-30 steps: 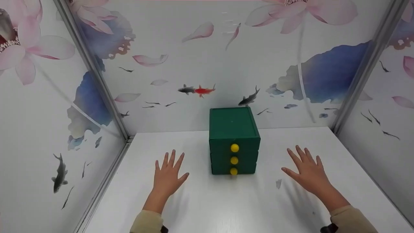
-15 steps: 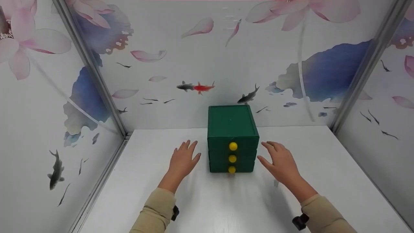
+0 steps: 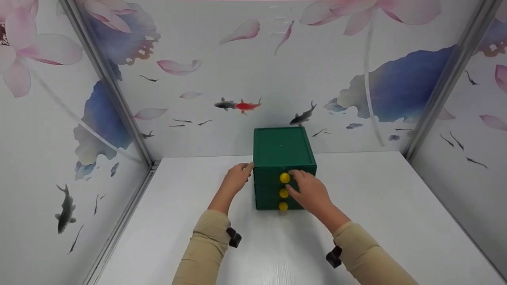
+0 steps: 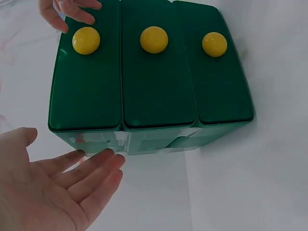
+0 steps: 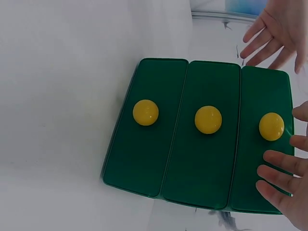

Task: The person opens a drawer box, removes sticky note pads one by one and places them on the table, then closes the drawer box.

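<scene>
Left hand point(image 3: 236, 177): fingers extended, just beside the box point(image 3: 280, 147)
Right hand point(image 3: 311, 192): fingers parted, slightly bent, near top knob point(image 3: 284, 177)

The drawer box point(image 3: 283, 147), towards the tabletop's back edge, is plain dark green on its top and front, with bright yellow knobs point(image 3: 284, 177). The tabletop point(image 3: 368, 190) is white. Beyond its back edge, the white wall point(image 3: 190, 27) is printed with pink petals point(image 3: 241, 32), a blue-to-grey leaf point(image 3: 412, 85), dark grey fish point(image 3: 304, 115) and a red one. Silver-grey posts point(image 3: 105, 75) rise at the back corners. The sleeves point(image 3: 204, 245) over the front edge are plain beige, the wrist devices point(image 3: 234, 237) black.
</scene>
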Demonstrator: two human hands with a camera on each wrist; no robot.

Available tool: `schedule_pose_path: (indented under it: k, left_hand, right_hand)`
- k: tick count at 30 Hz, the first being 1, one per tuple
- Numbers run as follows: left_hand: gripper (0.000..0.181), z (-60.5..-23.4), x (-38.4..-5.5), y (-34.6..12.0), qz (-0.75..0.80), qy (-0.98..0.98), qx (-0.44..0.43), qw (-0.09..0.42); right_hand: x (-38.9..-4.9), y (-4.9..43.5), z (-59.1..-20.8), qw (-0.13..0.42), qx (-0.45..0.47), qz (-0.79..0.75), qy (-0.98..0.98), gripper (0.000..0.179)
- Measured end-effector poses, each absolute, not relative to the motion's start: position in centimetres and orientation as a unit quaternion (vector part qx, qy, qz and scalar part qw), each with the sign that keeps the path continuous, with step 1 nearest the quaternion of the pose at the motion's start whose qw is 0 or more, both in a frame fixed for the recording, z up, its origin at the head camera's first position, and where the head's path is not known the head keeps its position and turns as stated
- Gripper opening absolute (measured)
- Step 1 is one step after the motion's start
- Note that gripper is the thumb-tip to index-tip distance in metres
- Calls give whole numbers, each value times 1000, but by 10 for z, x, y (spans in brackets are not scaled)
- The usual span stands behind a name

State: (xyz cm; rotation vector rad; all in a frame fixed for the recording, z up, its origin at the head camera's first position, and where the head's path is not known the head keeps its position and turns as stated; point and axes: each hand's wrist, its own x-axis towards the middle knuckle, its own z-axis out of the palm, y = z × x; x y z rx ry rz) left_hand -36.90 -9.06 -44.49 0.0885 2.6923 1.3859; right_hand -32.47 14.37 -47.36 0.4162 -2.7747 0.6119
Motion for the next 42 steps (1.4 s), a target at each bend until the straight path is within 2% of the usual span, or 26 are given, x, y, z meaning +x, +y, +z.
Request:
schedule_pose_path:
  k: [6,15,24,32,38,42]
  left_hand:
    - [69,-441,-380,-81,505,856,8,109]
    - [79,-446,-389,-75,521,841,-43,139]
    - [83,-454,-390,-72,536,826,-23,173]
    - [86,-454,-392,-72,570,797,-41,198]
    - [87,-456,-393,-73,572,796,-46,192]
    - [86,-459,-393,-74,570,798,-43,189]
  right_hand:
    - [-333,129,-473,150,144,164,-964,37]
    - [-338,116,-479,205,146,129,-959,38]
    - [-343,118,-485,262,169,101,-945,35]
    - [-346,120,-482,264,188,99,-941,35]
    - [-343,119,-481,253,187,113,-943,34]
    - [-339,120,-485,263,183,128,-938,35]
